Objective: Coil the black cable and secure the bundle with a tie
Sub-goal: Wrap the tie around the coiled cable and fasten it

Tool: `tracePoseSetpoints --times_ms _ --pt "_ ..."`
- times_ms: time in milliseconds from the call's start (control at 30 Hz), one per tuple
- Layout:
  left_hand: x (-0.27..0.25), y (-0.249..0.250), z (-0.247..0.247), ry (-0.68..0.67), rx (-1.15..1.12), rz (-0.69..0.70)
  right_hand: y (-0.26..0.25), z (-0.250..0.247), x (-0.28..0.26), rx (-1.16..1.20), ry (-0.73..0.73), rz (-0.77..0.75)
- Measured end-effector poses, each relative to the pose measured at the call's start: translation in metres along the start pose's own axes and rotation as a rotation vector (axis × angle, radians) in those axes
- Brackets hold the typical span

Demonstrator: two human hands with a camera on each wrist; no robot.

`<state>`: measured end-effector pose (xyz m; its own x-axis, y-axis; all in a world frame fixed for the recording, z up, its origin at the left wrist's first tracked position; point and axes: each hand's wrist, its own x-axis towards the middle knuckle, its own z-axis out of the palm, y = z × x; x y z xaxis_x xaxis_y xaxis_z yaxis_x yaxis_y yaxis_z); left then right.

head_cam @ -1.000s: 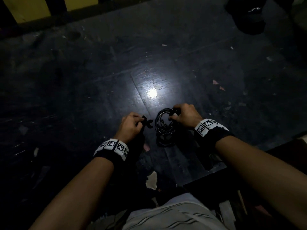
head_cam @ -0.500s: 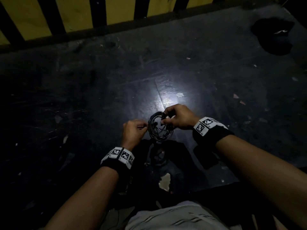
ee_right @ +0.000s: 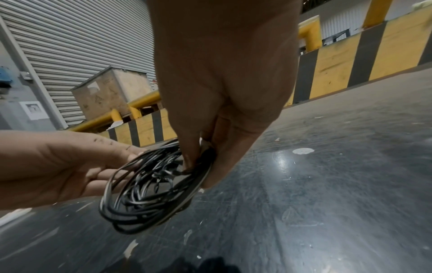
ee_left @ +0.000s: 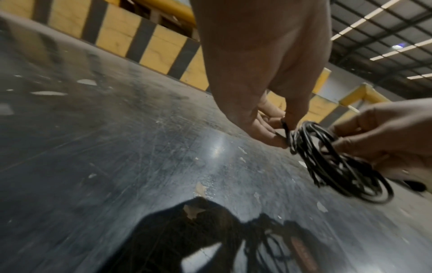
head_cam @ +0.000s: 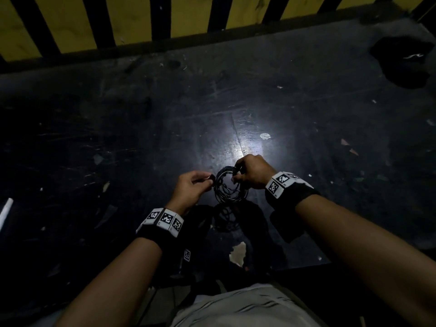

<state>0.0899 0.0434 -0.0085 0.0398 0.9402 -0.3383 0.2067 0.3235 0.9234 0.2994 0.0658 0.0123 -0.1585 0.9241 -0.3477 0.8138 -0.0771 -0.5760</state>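
Observation:
The black cable (head_cam: 230,188) is wound into a small round coil, held in the air just above the dark floor. My right hand (head_cam: 250,172) grips the coil's right side; in the right wrist view its thumb and fingers pinch the strands (ee_right: 149,195). My left hand (head_cam: 191,187) is at the coil's left edge and pinches a short black tie (ee_left: 285,128) against the strands (ee_left: 336,166). How far the tie goes round the bundle is hidden by my fingers.
The dark scuffed floor (head_cam: 118,138) carries paint flecks and a bright light reflection (head_cam: 250,145). A yellow and black striped barrier (head_cam: 132,20) runs along the far edge. A black cloth item (head_cam: 403,60) lies far right. A wooden crate (ee_right: 110,90) stands beyond the barrier.
My left hand has moved right from a gap beside the coil to its left edge, bringing the tie against the strands. Both hands have shifted slightly forward and the view has tilted up.

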Motion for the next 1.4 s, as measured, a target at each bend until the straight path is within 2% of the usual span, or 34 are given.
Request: tracePoseSetpoints --times_ms 233,667,933,1133,1400 --pt "-0.001 0.002 0.002 0.042 -0.102 -0.122 -0.002 0.003 -0.005 0.004 -0.024 -0.009" --pt "-0.002 -0.013 -0.005 -0.043 0.176 -0.037 -0.012 -0.004 -0.011 0.136 -0.122 -0.072" --pt "-0.009 -0.011 -0.002 -0.107 -0.067 -0.143 -0.003 0.007 -0.009 0.009 -0.092 -0.029" --pt "-0.010 -0.014 -0.004 -0.110 -0.131 -0.206 0.003 0.015 -0.010 -0.018 -0.094 0.000" --pt "-0.012 -0.017 0.001 -0.093 -0.275 -0.407 0.000 0.021 -0.014 0.011 -0.084 -0.003"
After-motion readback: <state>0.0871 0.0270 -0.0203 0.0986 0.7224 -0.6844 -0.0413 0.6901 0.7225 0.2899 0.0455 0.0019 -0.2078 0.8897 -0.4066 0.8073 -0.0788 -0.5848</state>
